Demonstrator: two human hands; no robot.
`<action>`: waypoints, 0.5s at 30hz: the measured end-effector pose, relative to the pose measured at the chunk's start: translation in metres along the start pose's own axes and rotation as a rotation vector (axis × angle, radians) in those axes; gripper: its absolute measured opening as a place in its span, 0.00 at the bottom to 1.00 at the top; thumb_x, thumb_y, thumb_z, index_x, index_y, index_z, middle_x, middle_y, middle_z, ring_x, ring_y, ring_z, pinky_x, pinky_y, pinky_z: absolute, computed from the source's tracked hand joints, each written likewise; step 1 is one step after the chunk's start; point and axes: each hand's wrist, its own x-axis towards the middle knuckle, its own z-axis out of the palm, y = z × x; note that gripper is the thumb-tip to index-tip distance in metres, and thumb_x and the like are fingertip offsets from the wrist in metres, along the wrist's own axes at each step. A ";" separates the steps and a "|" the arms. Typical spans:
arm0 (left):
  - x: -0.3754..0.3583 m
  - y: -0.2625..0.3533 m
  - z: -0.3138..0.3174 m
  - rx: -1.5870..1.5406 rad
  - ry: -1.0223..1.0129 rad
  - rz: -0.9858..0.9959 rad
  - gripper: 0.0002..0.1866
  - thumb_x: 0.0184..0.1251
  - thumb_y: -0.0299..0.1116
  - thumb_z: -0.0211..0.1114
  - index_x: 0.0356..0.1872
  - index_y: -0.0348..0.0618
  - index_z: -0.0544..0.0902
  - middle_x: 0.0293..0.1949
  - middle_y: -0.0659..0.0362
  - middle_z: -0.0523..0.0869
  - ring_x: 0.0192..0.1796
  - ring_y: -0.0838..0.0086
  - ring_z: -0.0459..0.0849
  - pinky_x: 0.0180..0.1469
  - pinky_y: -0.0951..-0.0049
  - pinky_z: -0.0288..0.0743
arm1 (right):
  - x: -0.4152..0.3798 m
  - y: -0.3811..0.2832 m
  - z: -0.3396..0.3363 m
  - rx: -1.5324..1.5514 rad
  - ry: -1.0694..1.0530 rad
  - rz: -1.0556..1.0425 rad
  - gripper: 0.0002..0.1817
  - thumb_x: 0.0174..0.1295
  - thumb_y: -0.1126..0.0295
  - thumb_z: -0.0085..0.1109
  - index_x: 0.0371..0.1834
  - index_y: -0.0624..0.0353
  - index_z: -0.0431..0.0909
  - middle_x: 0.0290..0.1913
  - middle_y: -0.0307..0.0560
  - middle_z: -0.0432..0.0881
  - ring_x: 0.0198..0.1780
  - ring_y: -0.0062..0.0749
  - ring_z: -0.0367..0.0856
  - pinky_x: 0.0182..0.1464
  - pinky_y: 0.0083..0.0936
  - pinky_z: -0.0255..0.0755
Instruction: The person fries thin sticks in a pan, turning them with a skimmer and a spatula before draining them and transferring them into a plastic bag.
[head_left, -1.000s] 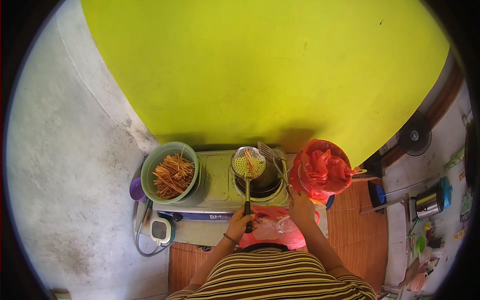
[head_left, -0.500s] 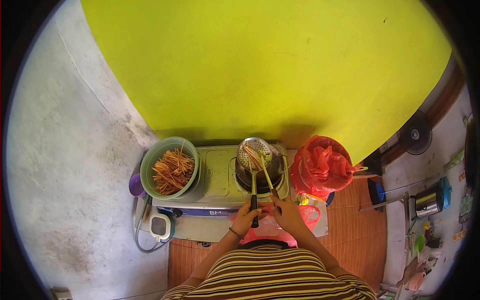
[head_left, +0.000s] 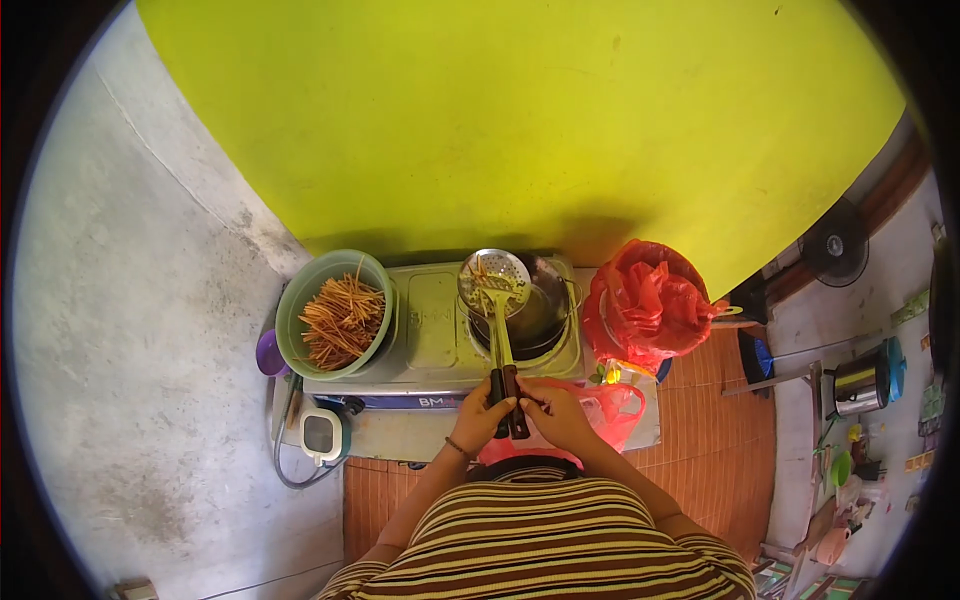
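Observation:
My left hand (head_left: 480,412) is closed around the black handle of a skimmer (head_left: 496,262), whose round perforated bowl holds a few thin brown fried sticks (head_left: 479,270). My right hand (head_left: 555,412) grips the dark brown handle of a slotted spatula (head_left: 502,340). Its head rests over the skimmer's bowl, and the two handles run side by side. Both tools are above the left rim of a dark wok (head_left: 545,320) on the stove (head_left: 425,335). Left of it, a green basin (head_left: 291,335) holds a heap of the same sticks (head_left: 345,318).
Right of the stove stands a container covered with red plastic bags (head_left: 655,310). A pink plastic bag (head_left: 605,410) lies at the front edge near my right wrist. A purple bowl (head_left: 270,353) and a white-lidded container (head_left: 322,434) are at the left. The yellow-green wall (head_left: 520,120) rises behind.
The skimmer and spatula have shifted left from over the wok toward the stove's middle. The spatula has swung leftward, now lined up with the skimmer, and my hands have drawn closer together.

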 end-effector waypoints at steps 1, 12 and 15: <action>-0.001 0.002 -0.003 0.026 -0.005 -0.003 0.22 0.64 0.24 0.59 0.60 0.35 0.69 0.46 0.57 0.80 0.44 0.76 0.81 0.48 0.77 0.76 | -0.001 -0.002 -0.001 -0.016 -0.034 0.011 0.23 0.59 0.70 0.57 0.59 0.60 0.72 0.37 0.54 0.81 0.38 0.35 0.81 0.44 0.26 0.73; -0.011 0.032 -0.010 -0.101 -0.076 -0.153 0.27 0.59 0.21 0.60 0.61 0.34 0.66 0.46 0.56 0.80 0.46 0.67 0.83 0.47 0.72 0.79 | 0.017 0.007 -0.025 0.402 -0.035 0.082 0.15 0.61 0.71 0.57 0.50 0.64 0.77 0.37 0.43 0.81 0.36 0.24 0.78 0.40 0.20 0.72; -0.018 0.038 -0.015 -0.075 -0.102 -0.176 0.29 0.59 0.21 0.60 0.63 0.34 0.64 0.46 0.54 0.80 0.47 0.63 0.84 0.48 0.70 0.79 | 0.021 0.013 -0.047 0.287 -0.012 0.151 0.11 0.61 0.73 0.55 0.44 0.68 0.78 0.35 0.42 0.81 0.35 0.20 0.78 0.39 0.18 0.73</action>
